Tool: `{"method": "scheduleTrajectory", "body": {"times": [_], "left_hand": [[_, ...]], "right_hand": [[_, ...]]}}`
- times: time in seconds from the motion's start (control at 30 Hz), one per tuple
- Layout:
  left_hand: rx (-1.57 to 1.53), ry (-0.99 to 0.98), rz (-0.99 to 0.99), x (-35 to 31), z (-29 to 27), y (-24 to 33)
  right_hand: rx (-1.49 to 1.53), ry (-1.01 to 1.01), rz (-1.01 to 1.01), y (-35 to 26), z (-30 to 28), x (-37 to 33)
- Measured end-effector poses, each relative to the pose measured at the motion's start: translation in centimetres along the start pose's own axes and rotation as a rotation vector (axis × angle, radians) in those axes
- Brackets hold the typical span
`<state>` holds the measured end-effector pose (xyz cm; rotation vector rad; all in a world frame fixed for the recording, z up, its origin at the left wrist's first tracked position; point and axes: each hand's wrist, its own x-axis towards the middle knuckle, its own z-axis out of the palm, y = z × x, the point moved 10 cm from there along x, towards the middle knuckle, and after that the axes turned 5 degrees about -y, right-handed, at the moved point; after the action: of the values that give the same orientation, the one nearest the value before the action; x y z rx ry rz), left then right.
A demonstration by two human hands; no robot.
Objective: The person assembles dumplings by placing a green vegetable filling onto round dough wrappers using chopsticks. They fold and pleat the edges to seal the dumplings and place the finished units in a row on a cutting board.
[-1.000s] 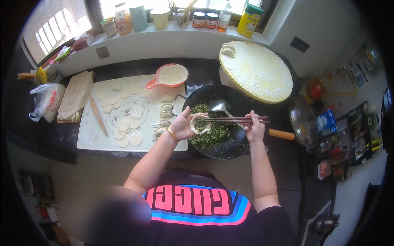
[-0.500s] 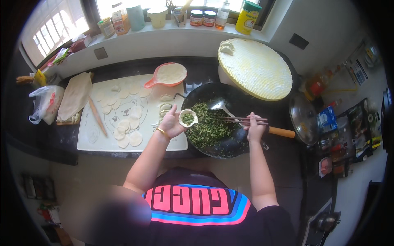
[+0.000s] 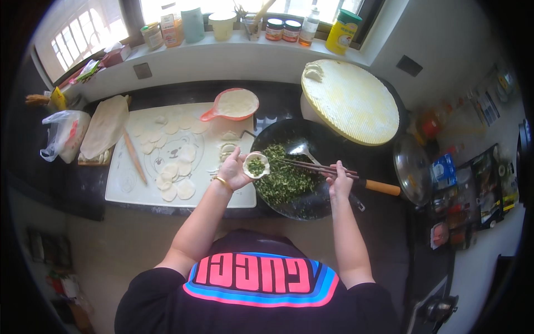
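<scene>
- The left hand (image 3: 235, 171) is cupped palm up, its grip curled loosely around a round dumpling wrapper (image 3: 256, 165) that lies open in the fingers.
- A small heap of chopped green filling sits in the middle of the wrapper; the wrapper's edges are not folded shut.
- The wrapper is held at the left rim of the black wok (image 3: 295, 167), just over the right edge of the white mat (image 3: 128, 183).
- The right hand (image 3: 339, 181) has its grip closed on a pair of chopsticks (image 3: 311, 167); they run leftward over the wok, with their tips close beside the wrapper.
- The wok holds a mound of green filling (image 3: 283, 181), and a metal spoon (image 3: 303, 151) rests in it. Its handle with an orange end (image 3: 382, 187) points right, passing under the right hand.
- On the mat lie many flat round wrappers (image 3: 169, 178), well to the left of the left hand, and a wooden rolling pin (image 3: 135, 157) lies aslant near its left part.
- A pink bowl of flour (image 3: 236, 103) stands at the top edge of the mat.
- Behind the wok is a large round yellow tray (image 3: 350, 103) with one folded dumpling (image 3: 314, 71) at its far left edge.
- A glass lid (image 3: 411, 170) lies on the table right of the wok.
- Jars and bottles (image 3: 281, 29) stand along the windowsill.
</scene>
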<state>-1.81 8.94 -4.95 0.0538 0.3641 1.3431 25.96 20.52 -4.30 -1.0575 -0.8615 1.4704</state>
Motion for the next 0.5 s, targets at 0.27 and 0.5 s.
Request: {"method": "scheduleTrajectory", "body": {"times": [0.27, 0.5], "left_hand": [[0.037, 0.017, -0.059, 1.4, 1.8, -1.9], [0.039, 0.014, -0.076, 1.1, 2.4, -2.1]], "right_hand": [[0.005, -0.223, -0.073, -4.8, 4.5, -2.0], [0.011, -0.266, -0.132, -7.6, 5.4, -2.2]]}}
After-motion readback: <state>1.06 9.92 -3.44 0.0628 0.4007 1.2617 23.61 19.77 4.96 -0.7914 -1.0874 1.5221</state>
